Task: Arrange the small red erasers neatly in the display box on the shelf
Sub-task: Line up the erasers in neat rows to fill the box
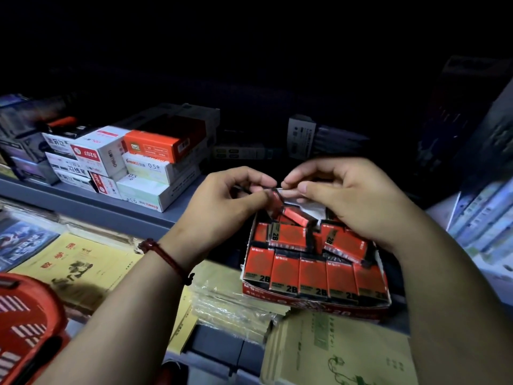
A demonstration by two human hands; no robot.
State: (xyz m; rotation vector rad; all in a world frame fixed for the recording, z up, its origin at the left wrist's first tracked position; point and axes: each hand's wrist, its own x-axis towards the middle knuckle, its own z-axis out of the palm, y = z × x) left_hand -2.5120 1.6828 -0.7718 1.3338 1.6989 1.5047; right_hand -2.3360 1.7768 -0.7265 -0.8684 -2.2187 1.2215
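Two hands; one display box; five erasers in its front row, more behind; one red basket.

Legible text, head view. Red erasers in the display box: "2B" printed in dark type on the gold band of each front-row wrapper; "2B" also on two wrappers lying flat behind them. Box front lip: a partial "2B", the rest blurred.

Orange carton on the stack: "deli" logo, seen upside down. White carton beside it: "deli" on the side, number reading "S207" inverted on a red label. Pale cartons below: "0.5" on each. Yellow booklet: red Chinese characters, too blurred to read.
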